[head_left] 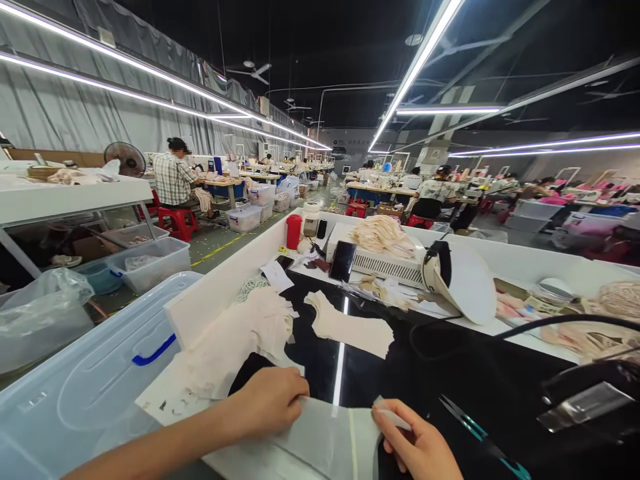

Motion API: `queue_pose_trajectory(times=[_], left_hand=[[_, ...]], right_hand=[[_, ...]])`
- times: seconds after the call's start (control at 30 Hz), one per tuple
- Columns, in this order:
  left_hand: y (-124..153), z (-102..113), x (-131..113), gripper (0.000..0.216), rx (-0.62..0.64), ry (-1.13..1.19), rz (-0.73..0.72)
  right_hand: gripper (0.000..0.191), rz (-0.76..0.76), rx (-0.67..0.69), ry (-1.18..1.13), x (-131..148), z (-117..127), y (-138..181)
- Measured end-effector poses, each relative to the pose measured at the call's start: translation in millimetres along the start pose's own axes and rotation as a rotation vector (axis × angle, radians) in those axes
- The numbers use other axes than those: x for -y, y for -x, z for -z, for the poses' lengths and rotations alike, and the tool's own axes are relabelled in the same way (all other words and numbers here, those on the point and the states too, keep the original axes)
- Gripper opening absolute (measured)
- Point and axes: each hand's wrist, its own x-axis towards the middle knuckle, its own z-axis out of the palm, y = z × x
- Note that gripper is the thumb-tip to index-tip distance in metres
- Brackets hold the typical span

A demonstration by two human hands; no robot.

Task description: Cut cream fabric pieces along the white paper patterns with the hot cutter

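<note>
A pale, translucent grey sheet (320, 433) with a cream band across it lies at the front edge of the black work surface. My left hand (275, 403) is closed on the sheet's far left edge, its fingertips partly hidden. My right hand (417, 440) pinches the sheet's right end, where a small flap folds up between thumb and fingers. Beyond the hands rests a stack of cream fabric pieces (350, 323). A larger heap of cream cut pieces (230, 340) spreads at the left. Right of my right hand lie teal-handled thread snips (480, 430).
A phone (343, 260) leans against a white vented machine (385, 267) with fabric on top. A white lamp shade (470, 287) stands beside it. At right is a dark device with a metal plate (585, 403). A lidded plastic bin (100, 373) stands left. Several people sew beyond.
</note>
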Motion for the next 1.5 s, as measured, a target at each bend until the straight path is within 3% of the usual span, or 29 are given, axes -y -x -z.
queue_pose_trajectory(times=[0.2,0.27,0.33,0.43,0.53,0.63,0.83,0.93,1.07,1.23,1.33,1.43,1.5], left_hand=[[-3.5,-1.1,5.9,0.026,-0.052,-0.193,0.101],[-3.9,-7.2,2.0,0.031,-0.121,-0.269,0.065],[-4.7,-18.3,-5.8,0.03,-0.229,-0.298,-0.127],[-8.6,-41.0,-21.3,0.015,-0.394,-0.218,-0.537],[-15.1,-61.0,-32.7,0.014,-0.432,-0.193,-0.698],[-19.9,-70.4,-34.4,0.031,-0.387,-0.201,-0.699],[-19.3,-70.2,-26.8,0.039,-0.364,-0.163,-0.685],[-17.2,-69.2,-25.4,0.039,-0.358,-0.143,-0.683],[-14.6,-67.1,-24.7,0.039,-0.338,-0.136,-0.68],[-13.9,-67.0,-22.2,0.038,-0.34,-0.105,-0.691],[-14.3,-68.7,-19.6,0.039,-0.34,-0.076,-0.698],[-14.0,-69.2,-17.5,0.04,-0.32,-0.051,-0.685],[-13.3,-68.2,-16.7,0.04,-0.304,-0.04,-0.679]], right_hand=[[0.038,0.111,0.045,0.222,-5.5,3.6,-17.3],[0.036,0.141,0.072,0.283,-6.0,5.0,-21.5],[0.036,0.165,0.089,0.328,-5.4,5.0,-24.8],[0.038,0.184,0.094,0.358,-2.5,3.8,-27.8],[0.038,0.192,0.09,0.353,0.6,3.8,-29.7],[0.034,0.208,0.055,0.384,-0.6,5.9,-32.7],[0.032,0.436,-0.258,0.619,-12.1,6.7,-36.4],[0.028,0.524,-0.249,0.723,-15.2,0.6,-30.2],[0.025,0.785,-0.194,0.999,-21.2,-5.2,-22.4],[0.034,0.83,-0.397,1.252,-21.3,0.8,-23.3],[0.037,0.891,-0.451,1.227,-6.6,3.0,-16.1],[0.038,1.079,-0.463,1.111,12.0,10.4,2.9],[0.027,1.199,-0.529,1.031,19.5,25.9,17.9]])
